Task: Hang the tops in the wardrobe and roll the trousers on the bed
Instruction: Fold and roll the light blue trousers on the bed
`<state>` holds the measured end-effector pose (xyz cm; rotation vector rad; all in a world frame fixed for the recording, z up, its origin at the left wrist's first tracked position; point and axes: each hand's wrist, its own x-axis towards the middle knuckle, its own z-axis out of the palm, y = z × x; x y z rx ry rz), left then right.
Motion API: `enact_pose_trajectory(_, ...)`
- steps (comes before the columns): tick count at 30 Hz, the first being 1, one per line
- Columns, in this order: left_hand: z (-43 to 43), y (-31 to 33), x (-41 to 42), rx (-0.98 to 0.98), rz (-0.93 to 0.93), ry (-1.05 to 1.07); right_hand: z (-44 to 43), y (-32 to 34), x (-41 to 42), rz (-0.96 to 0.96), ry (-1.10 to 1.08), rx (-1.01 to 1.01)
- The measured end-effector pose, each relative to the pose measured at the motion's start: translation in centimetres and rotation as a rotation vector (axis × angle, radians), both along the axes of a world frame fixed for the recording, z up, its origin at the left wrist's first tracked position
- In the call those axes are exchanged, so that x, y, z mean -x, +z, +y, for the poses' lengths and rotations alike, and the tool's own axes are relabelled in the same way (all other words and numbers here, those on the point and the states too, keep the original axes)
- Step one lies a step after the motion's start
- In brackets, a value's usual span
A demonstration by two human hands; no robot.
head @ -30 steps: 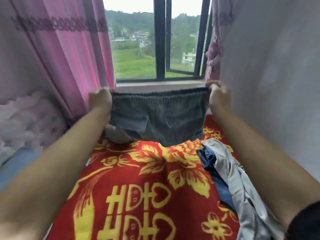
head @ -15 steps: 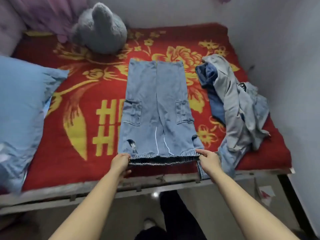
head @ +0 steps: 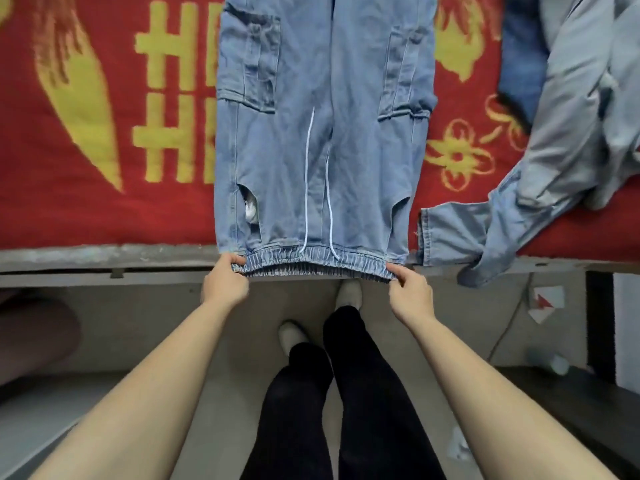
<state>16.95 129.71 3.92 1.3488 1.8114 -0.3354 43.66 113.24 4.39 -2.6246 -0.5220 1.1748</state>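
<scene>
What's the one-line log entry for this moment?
denim cargo trousers flat on red blanket | left hand grips waistband corner | right hand grips other corner | roll not started

- Left of the cargo jeans (head: 318, 150), the red blanket (head: 86, 209) lies open to the bed's edge (head: 104, 259).
- On the right, only a narrow strip of blanket separates the jeans from a grey-blue sleeve (head: 450, 230) hanging over the edge.
- Beyond it, the heap of tops (head: 571, 133) fills the bed's right side.

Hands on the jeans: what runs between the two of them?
The jeans' elastic waistband runs from left hand to right hand, crossed by white drawstring cords, in the head view.
</scene>
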Motion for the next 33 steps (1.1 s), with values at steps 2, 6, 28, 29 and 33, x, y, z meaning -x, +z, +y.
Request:
enact_pose_trajectory(2,-0.5,-2.5,-0.3,0.096,0.119,-0.172,-0.6,-2.7,0.1,0.002,0.127,0.03)
enact_pose_trajectory(6,-0.7,-4.6,-2.5,0.276,0.377,-0.381,-0.3,-4.6,-1.5,0.058,0.433,0.141)
enact_pose_trajectory(28,-3.6,-6.1,-26.3,-0.096,-0.016,-0.625,14.3,-7.8,-16.2,0.17,-0.252,-0.179)
enact_pose_trajectory(29,-2.9,-5.6,-25.9,-0.049,-0.064,-0.586,14.7,-7.2,-16.0,0.276,-0.358,-0.229)
enact_pose_trajectory(33,-0.5,-1.7,-22.6,0.109,-0.334,-0.359,17.8,-3.8,-14.9,0.421,-0.406,-0.368)
